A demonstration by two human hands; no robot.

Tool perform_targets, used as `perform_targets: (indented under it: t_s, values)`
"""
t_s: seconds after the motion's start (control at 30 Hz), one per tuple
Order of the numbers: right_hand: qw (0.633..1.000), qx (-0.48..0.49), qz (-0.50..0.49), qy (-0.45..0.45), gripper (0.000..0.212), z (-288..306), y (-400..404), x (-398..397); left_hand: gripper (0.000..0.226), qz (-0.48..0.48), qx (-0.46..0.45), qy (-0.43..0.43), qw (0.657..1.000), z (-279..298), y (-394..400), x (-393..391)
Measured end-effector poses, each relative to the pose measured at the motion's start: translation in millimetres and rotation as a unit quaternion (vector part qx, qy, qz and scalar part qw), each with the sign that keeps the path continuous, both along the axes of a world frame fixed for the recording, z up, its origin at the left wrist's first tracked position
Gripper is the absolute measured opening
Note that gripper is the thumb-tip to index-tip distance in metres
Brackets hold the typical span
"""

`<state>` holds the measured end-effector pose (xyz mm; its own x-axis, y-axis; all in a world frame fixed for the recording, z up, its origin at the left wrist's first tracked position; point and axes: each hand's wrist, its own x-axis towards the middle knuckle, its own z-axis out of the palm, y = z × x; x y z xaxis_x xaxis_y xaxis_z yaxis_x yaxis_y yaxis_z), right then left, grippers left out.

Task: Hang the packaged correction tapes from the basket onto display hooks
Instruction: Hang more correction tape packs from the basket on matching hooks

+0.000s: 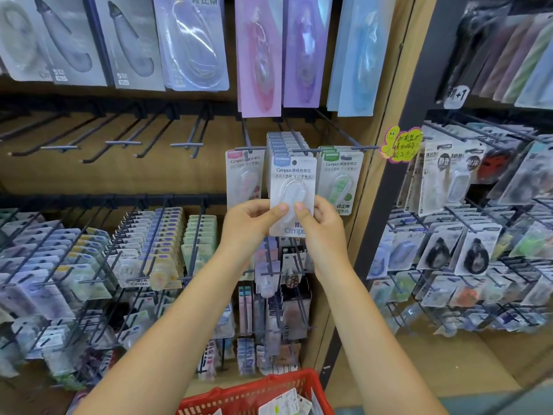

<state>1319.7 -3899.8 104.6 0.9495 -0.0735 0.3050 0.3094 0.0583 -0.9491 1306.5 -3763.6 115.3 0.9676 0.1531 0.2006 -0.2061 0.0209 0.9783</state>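
Observation:
A white Campus correction tape pack (294, 178) with a blue tag at its top is held up in front of the middle display hook (299, 142). My left hand (253, 218) pinches its lower left edge and my right hand (321, 218) pinches its lower right edge, thumbs on the clear blister. Behind it a row of the same blue-tagged packs (284, 143) hangs on that hook. A pink-tagged pack (242, 175) hangs to its left and a green-tagged pack (341, 175) to its right. The red basket (248, 395) sits at the bottom with a few packs (284, 404) inside.
Several bare black hooks (125, 139) jut out at the upper left. Full rows of packs (155, 244) fill the lower left pegs. Large packs (191, 40) hang above. A yellow handwritten note (402, 143) sticks to the wooden divider. Another stocked rack (466, 235) stands at the right.

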Motion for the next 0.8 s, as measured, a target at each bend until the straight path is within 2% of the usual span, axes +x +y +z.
perform_targets:
  t_s: [0.37, 0.43, 0.5, 0.53, 0.67, 0.8]
  values:
    - [0.999, 0.014, -0.004, -0.030, 0.020, -6.5, -1.3, 12.3, 0.022, 0.039, 0.008, -0.030, 0.999, -6.3, -9.3, 6.3]
    - [0.998, -0.009, -0.022, -0.061, 0.038, -7.5, -2.3, 15.1, 0.041, 0.068, 0.060, -0.082, 0.993, -10.4, -9.4, 11.1]
    - [0.989, -0.082, -0.052, -0.109, 0.059, -9.4, -4.2, 22.1, 0.068, 0.084, 0.140, -0.146, 0.976, -13.7, -6.8, 17.6]
    - [0.983, -0.120, -0.058, -0.128, 0.063, -10.8, -4.4, 27.4, 0.072, 0.085, 0.178, -0.169, 0.966, -14.9, -5.3, 22.0]
    - [0.963, -0.219, -0.051, -0.148, 0.062, -13.3, -5.7, 48.0, 0.070, 0.083, 0.288, -0.162, 0.940, -15.0, 4.0, 45.1]
    - [0.952, -0.266, -0.052, -0.141, 0.061, -3.5, -6.2, 63.1, 0.072, 0.082, 0.326, -0.125, 0.933, -4.4, 3.4, 62.3]
